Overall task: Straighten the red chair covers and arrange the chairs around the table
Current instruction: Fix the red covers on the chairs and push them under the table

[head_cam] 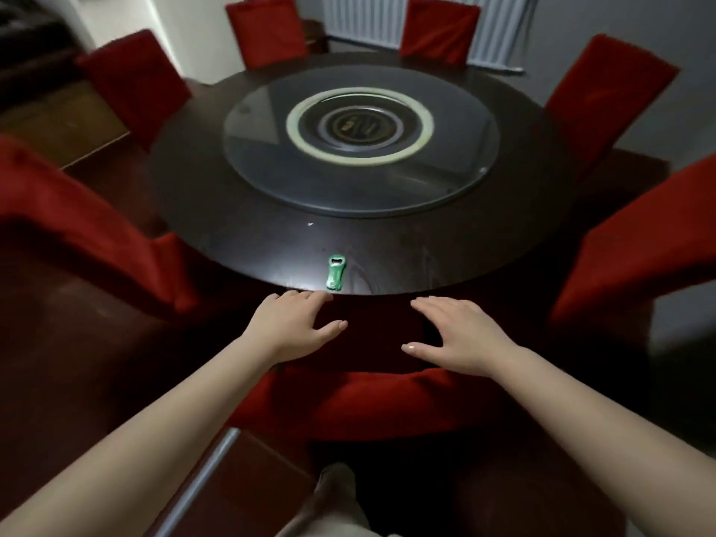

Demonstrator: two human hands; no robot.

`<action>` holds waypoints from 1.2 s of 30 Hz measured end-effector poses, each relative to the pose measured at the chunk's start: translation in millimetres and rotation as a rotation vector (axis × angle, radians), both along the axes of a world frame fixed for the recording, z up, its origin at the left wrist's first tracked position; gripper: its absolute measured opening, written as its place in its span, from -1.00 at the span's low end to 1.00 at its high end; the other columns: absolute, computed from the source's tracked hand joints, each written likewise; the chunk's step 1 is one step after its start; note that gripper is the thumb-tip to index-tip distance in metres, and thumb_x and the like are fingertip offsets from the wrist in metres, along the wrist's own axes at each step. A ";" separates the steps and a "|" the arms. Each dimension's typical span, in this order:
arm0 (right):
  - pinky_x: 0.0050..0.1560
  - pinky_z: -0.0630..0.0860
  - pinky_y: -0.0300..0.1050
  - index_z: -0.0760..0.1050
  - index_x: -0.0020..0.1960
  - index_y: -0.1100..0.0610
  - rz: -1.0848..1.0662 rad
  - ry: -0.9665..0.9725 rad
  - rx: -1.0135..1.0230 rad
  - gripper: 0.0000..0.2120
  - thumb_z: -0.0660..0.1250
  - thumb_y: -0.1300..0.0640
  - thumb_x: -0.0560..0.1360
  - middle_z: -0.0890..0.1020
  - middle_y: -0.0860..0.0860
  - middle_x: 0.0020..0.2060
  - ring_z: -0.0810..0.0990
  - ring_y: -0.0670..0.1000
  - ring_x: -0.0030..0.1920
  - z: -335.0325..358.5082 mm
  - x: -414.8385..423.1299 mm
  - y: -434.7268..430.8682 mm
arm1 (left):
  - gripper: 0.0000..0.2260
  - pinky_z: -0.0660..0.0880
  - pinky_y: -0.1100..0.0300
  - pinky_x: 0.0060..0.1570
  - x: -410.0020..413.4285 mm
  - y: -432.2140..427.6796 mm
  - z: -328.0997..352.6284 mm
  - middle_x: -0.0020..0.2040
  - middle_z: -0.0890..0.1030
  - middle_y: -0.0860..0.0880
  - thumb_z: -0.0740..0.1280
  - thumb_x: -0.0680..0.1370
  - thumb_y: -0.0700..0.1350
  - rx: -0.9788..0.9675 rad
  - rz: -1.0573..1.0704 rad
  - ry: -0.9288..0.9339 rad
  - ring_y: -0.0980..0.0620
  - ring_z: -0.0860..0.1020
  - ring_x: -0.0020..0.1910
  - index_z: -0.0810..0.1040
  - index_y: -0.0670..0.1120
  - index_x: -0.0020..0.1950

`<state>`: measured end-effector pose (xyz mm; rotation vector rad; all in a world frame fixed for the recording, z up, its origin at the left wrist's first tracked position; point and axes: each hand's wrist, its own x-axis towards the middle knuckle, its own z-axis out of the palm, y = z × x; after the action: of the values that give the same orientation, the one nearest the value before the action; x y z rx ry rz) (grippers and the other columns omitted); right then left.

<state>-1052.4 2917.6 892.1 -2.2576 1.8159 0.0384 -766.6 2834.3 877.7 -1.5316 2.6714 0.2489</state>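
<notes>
Hands: left hand [298,323] and right hand [461,335] flat, apart, holding nothing | Place: above near red fabric-covered chair [360,401] | Risk: sleeve-less arm may sweep small green bottle opener [335,273] off round dark wooden table [240,234].

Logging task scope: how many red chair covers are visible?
7 covers: far left, far right, mid left, mid right, near left, near right, and one nearest the person. More may lie out of view.

A green bottle opener [335,274] lies flat at six o'clock from the round glass turntable [263,176], well apart from it. A white ribbed radiator [364,17] stands against the wall at twelve o'clock.
</notes>
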 end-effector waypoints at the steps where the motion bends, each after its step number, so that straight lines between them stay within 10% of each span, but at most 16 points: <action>1: 0.47 0.17 -0.05 0.21 0.55 0.05 0.041 -0.001 0.016 -0.19 0.14 -0.44 0.48 0.31 -0.01 0.51 0.22 -0.02 0.52 -2.3 3.8 4.8 | -0.36 0.42 0.00 0.17 5.8 16.3 -4.2 0.25 0.59 0.11 0.01 0.49 0.46 0.018 0.048 0.001 0.02 0.51 0.25 0.39 0.12 0.41; 6: 0.39 0.32 0.03 0.35 0.46 0.04 0.112 -0.013 0.148 -0.22 0.07 -0.48 0.46 0.48 -0.04 0.38 0.39 0.00 0.42 -21.9 8.1 37.1 | -0.42 0.45 0.02 0.16 27.1 80.6 -27.7 0.26 0.60 0.07 0.00 0.58 0.38 0.072 0.234 -0.015 0.01 0.55 0.23 0.42 0.08 0.42; 12: 0.20 0.41 0.04 0.51 0.29 0.00 -0.032 0.066 0.005 -0.38 -0.08 -0.35 0.58 0.64 -0.02 0.12 0.58 0.06 0.15 -41.8 14.8 63.6 | -0.44 0.44 0.00 -0.12 23.9 98.8 -38.6 -0.23 0.62 -0.03 -0.13 0.66 0.15 -0.103 0.285 -0.017 -0.13 0.59 -0.17 0.55 -0.04 -0.23; 20: -0.02 0.40 0.01 0.58 -0.24 0.07 -0.208 0.157 -0.156 -0.43 -0.04 -0.22 0.62 0.63 -0.03 -0.31 0.61 0.04 -0.18 -51.4 33.6 64.1 | -0.50 0.45 0.05 -0.42 43.6 88.1 -55.4 -0.42 0.55 -0.07 0.01 0.60 0.03 -0.268 0.126 0.056 -0.17 0.54 -0.44 0.56 -0.11 -0.38; 36: -0.41 0.39 -0.05 0.52 -0.47 0.13 -0.239 0.078 -0.516 -0.56 0.12 -0.01 0.49 0.54 0.05 -0.52 0.53 0.14 -0.50 -74.9 83.3 60.1 | -0.55 0.35 0.13 -0.42 90.4 76.5 -64.2 -0.48 0.49 -0.02 0.13 0.53 0.14 -0.292 0.139 0.080 -0.12 0.53 -0.47 0.45 -0.05 -0.47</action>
<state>-969.1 2977.7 817.2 -2.3517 2.3407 -0.4371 -676.3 2910.8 813.6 -1.8273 2.7635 -0.0815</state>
